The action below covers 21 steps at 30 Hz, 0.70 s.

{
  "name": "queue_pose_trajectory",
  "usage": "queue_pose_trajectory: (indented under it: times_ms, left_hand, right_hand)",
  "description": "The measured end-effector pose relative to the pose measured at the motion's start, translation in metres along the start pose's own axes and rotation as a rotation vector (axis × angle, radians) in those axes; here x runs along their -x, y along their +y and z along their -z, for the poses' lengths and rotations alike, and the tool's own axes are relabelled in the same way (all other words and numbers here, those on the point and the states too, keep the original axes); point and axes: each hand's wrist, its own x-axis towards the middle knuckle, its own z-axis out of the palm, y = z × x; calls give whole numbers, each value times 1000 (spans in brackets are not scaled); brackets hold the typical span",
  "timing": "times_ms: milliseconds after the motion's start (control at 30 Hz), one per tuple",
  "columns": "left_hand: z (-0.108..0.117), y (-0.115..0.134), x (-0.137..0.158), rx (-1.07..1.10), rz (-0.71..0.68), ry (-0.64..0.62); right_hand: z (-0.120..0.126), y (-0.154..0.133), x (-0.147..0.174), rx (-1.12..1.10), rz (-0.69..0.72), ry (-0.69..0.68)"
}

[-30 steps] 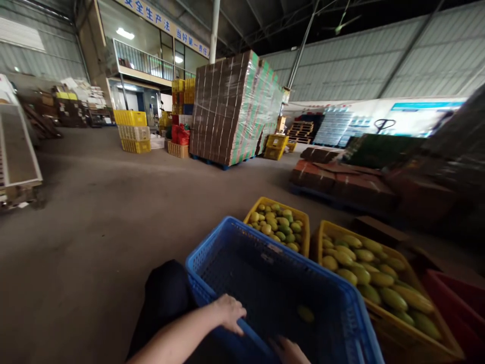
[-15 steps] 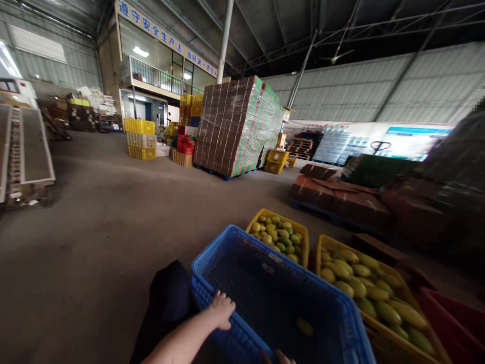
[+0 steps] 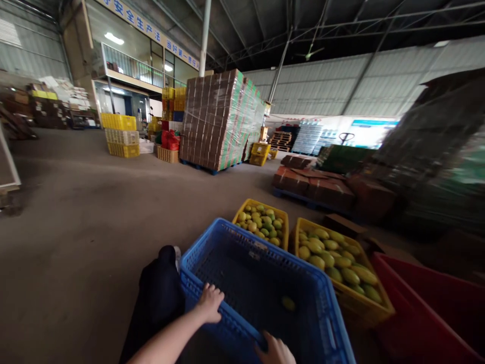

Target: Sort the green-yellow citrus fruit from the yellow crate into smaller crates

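A large blue plastic crate point(image 3: 237, 316) stands right in front of me. My left hand point(image 3: 210, 303) is closed over its near rim, left of the middle. Farther right on that same rim, my right hand point(image 3: 276, 349) grips the edge, partly cut off by the bottom of the view. Inside the crate lies a single yellow-green fruit point(image 3: 288, 303), mango-like, on the dark bottom. Neither hand touches the fruit. My dark-clothed leg point(image 3: 161, 283) is beside the crate's left end.
Two yellow crates point(image 3: 286, 237) of yellow-green fruit stand beyond the blue one. A red bin point(image 3: 424, 308) is at the right. Flattened cardboard point(image 3: 314, 187) lies on a blue pallet behind. A tall wrapped stack of boxes point(image 3: 212, 121) stands farther back, with stacked yellow crates point(image 3: 123, 135) left of it.
My view has turned right, so the background has shifted left and more of the red bin shows. My right hand has come further into view. Both hands stay on the crate's rim.
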Motion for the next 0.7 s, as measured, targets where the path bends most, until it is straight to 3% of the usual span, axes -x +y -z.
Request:
queue_pose_trajectory:
  times_ms: [267,433,533,700]
  left_hand:
    - [-8,12,55,24,-16,-57]
    - [1,5,75,109,-57,-197]
    - [11,-2,65,248,-45,-197]
    - [9,2,44,243,-25,-105]
  right_hand:
    - [7,-21,65,-96,-53,-115]
    - [24,-21,86,-252,-15,-317]
    - [39,-5,73,-400,22,-452]
    - [42,34,9,-332,-85,-422]
